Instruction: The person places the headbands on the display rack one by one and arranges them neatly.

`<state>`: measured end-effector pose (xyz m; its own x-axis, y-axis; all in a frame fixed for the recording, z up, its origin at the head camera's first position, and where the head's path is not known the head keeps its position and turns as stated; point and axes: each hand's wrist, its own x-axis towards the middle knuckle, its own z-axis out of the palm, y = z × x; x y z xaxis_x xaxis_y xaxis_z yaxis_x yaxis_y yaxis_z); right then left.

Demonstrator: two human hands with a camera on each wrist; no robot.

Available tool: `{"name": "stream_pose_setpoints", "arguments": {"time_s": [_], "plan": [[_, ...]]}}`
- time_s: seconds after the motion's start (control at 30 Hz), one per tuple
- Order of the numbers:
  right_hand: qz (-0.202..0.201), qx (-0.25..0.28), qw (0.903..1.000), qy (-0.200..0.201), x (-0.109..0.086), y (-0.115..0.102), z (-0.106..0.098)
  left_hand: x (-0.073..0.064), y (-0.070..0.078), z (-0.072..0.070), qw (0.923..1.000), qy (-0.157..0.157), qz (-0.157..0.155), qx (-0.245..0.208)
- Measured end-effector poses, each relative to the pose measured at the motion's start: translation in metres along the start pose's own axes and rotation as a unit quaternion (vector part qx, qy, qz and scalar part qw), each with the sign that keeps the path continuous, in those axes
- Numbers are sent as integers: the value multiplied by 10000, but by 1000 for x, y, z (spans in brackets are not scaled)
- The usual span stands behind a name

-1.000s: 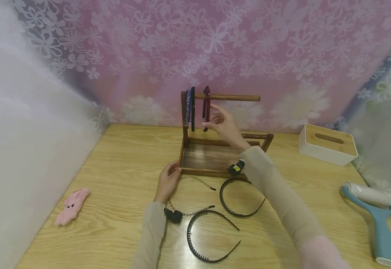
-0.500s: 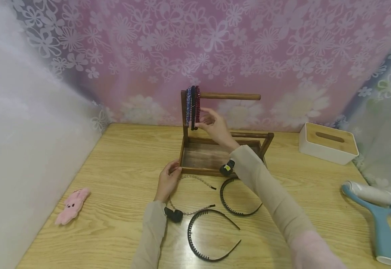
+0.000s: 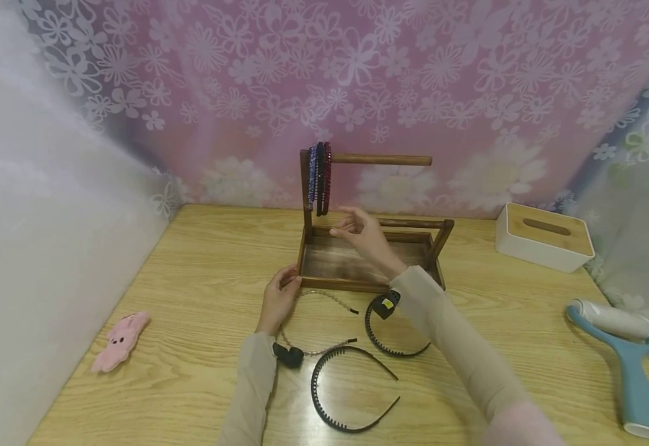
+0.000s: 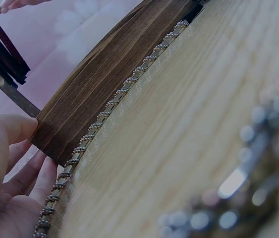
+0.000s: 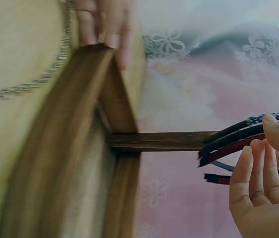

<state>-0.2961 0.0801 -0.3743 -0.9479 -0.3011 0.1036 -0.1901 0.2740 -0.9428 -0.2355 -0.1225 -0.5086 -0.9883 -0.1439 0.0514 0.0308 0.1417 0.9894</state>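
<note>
My left hand grips the front left corner of a dark wooden rack, thumb on the front board and fingers round the side. From the rack's upper bar hang a blue glittery headband, a black headband and a dark red headband, bunched against the left post. Below them, my right hand hovers over the rack's tray with fingers loosely bent, holding nothing. A beaded headband lies on the table along the rack's front, partly behind my left hand in the head view.
Two black toothed headbands, a nearer one and a farther one, lie before the rack. A pink plush toy lies at left. A tissue box and a blue-handled lint roller are at right.
The red headband has slid left along the bar against the others. My right hand has let go of it and moved down, while my left hand stays at the corner.
</note>
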Motion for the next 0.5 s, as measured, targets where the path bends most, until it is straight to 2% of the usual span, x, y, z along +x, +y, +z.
{"name": "stream_pose_setpoints", "arguments": {"time_s": [0.03,0.17,0.27,0.4,0.5], "plan": [[11,36,10000,-27,-4,3,-1,0,0,0,10000,-1,15,-14],[-99,87,9999,-85,-19,16,-3,-10,23,-2,10000,-54,-9,-19],[-197,0,9997,-147,-31,27,-6,-10,27,-2,9999,-96,-71,-53],[-143,-266,9991,-291,-50,41,-9,-1,6,0,10000,-31,-48,-40],[-37,-453,9980,-432,-65,50,-11,-1,1,2,10000,28,-32,-16]]}}
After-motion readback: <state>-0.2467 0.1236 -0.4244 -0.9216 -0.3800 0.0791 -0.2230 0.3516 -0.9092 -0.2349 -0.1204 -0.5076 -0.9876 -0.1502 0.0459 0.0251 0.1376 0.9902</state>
